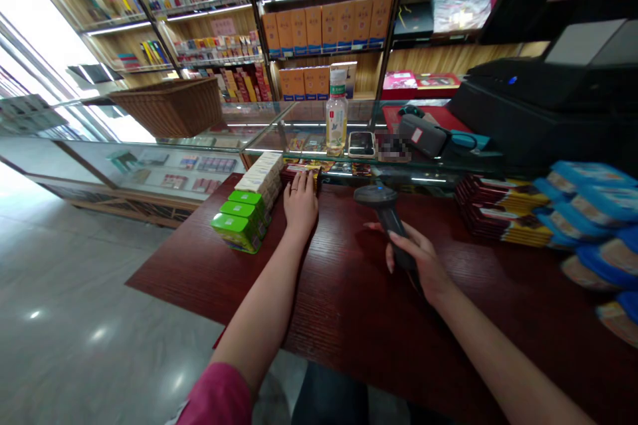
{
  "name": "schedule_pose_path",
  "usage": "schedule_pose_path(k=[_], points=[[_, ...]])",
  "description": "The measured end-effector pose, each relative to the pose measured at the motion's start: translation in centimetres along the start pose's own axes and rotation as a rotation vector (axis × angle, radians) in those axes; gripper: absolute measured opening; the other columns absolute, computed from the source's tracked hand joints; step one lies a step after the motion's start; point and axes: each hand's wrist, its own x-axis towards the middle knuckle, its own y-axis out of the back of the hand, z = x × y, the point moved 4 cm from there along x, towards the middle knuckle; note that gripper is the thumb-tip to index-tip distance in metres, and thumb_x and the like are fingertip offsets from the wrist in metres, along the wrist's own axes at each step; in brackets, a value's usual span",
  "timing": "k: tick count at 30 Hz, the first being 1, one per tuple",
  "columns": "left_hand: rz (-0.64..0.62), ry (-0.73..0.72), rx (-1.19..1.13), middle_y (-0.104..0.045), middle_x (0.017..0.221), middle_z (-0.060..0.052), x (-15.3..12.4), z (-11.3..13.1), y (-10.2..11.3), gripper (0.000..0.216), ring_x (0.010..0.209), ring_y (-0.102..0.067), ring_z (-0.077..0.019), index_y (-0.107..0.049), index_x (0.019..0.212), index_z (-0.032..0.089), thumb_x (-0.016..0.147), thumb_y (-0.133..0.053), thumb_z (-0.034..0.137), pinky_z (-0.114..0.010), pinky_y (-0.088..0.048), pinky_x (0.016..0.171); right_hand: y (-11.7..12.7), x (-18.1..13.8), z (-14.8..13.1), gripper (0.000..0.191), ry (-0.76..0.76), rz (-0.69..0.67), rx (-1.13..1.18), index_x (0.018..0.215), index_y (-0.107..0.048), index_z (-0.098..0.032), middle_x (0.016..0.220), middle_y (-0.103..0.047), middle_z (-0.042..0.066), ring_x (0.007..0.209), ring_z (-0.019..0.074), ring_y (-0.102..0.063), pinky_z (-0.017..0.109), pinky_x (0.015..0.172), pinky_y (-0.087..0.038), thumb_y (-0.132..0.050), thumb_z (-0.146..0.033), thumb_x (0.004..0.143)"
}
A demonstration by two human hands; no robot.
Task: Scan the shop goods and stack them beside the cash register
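My right hand (416,255) is wrapped around the handle of a black barcode scanner (391,219), held above the dark red wooden counter (343,279). The scanner's head points away from me. Farther left, my left hand (302,196) lies with its fingers stretched over dark red and yellow chocolate packets (294,171) at the counter's back edge. The thumb's grip is hidden. Just left of that hand runs a row of small cream boxes (262,172), with green boxes (242,219) in front of it.
On the right are stacked chocolate packets (498,209) and blue-lidded tubs (588,192). Behind the counter edge, a glass showcase bears a drink bottle (337,113), a phone (361,144) and a dark case (423,135). A wicker basket (172,106) stands at left.
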Motion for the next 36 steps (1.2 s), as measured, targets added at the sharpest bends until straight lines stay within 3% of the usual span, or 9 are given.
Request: schedule_pose_path(k=[8, 12, 14, 17, 22, 26, 31, 36], points=[[0.028, -0.005, -0.053, -0.04, 0.167, -0.016, 0.3, -0.2, 0.1, 0.065, 0.156, -0.038, -0.0311, -0.043, 0.16, 0.014, 0.095, -0.049, 0.017, -0.05, -0.031, 0.125, 1.6, 0.4, -0.1, 0.043, 0.107, 0.164, 0.044, 0.112, -0.072, -0.021, 0.136, -0.072, 0.014, 0.046, 0.0074, -0.056, 0.027, 0.046, -0.045, -0.081, -0.049, 0.081], [0.093, -0.086, -0.075, -0.035, 0.17, -0.017, -0.7, 2.1, 0.7, 0.064, 0.158, -0.034, -0.0311, -0.042, 0.16, 0.011, 0.097, -0.047, 0.017, -0.05, -0.031, 0.126, 4.8, -0.4, -0.5, 0.06, 0.23, 0.352, -0.064, 0.124, -0.064, -0.023, 0.13, -0.074, 0.013, 0.054, 0.0117, -0.061, 0.03, 0.052, -0.051, -0.087, -0.045, 0.073], [0.097, -0.203, -0.087, -0.036, 0.169, -0.017, -1.5, 5.2, 0.5, 0.06, 0.158, -0.034, -0.0296, -0.044, 0.158, 0.011, 0.098, -0.046, 0.018, -0.047, -0.032, 0.125, 7.4, -1.6, -0.7, 0.072, 0.309, 0.426, -0.158, 0.133, -0.06, -0.025, 0.125, -0.075, 0.012, 0.074, 0.0193, -0.07, 0.033, 0.062, -0.056, -0.089, -0.042, 0.069], [0.06, -0.483, -0.114, -0.04, 0.168, -0.014, -3.3, 12.2, -0.5, 0.058, 0.156, -0.038, -0.0245, -0.044, 0.158, 0.014, 0.101, -0.045, 0.018, -0.042, -0.035, 0.124, 11.8, -4.3, -0.9, 0.082, 0.365, 0.486, -0.296, 0.143, -0.056, -0.025, 0.112, -0.075, 0.009, 0.096, 0.026, -0.071, 0.036, 0.073, -0.059, -0.087, -0.035, 0.068], [0.009, -0.859, -0.181, -0.056, 0.157, -0.011, -5.8, 25.2, -2.3, 0.048, 0.149, -0.047, -0.0197, -0.051, 0.153, 0.019, 0.106, -0.041, 0.018, -0.037, -0.039, 0.121, 16.8, -9.4, -1.2, 0.069, 0.281, 0.626, -0.254, 0.132, -0.06, -0.024, 0.09, -0.069, 0.001, 0.06, 0.015, -0.06, 0.029, 0.05, -0.05, -0.084, -0.035, 0.068], [-0.018, -0.838, -0.229, -0.06, 0.153, -0.014, -5.1, 31.6, -3.7, 0.048, 0.146, -0.051, -0.0228, -0.05, 0.154, 0.015, 0.107, -0.041, 0.018, -0.037, -0.043, 0.117, 17.4, -10.5, -1.7, 0.064, 0.263, 0.679, -0.041, 0.122, -0.054, -0.027, 0.084, -0.064, -0.006, 0.045, 0.0077, -0.049, 0.024, 0.042, -0.044, -0.086, -0.038, 0.067], [-0.128, -0.686, -0.322, -0.064, 0.149, -0.012, -3.6, 33.0, -5.0, 0.041, 0.141, -0.056, -0.0258, -0.061, 0.144, 0.016, 0.106, -0.048, 0.021, -0.042, -0.043, 0.118, 17.1, -9.6, -2.4, 0.048, 0.287, 0.605, 0.025, 0.107, -0.056, -0.025, 0.083, -0.063, -0.006, 0.045, 0.0066, -0.049, 0.024, 0.041, -0.044, -0.085, -0.036, 0.069], [-0.151, -0.562, -0.63, -0.07, 0.141, -0.008, -3.5, 29.3, -4.1, 0.035, 0.133, -0.064, -0.0222, -0.069, 0.135, 0.02, 0.105, -0.053, 0.02, -0.036, -0.048, 0.115, 17.3, -9.9, -3.0, 0.039, 0.308, 0.565, 0.047, 0.099, -0.056, -0.026, 0.086, -0.064, -0.005, 0.045, 0.0067, -0.051, 0.024, 0.041, -0.046, -0.083, -0.036, 0.073]])
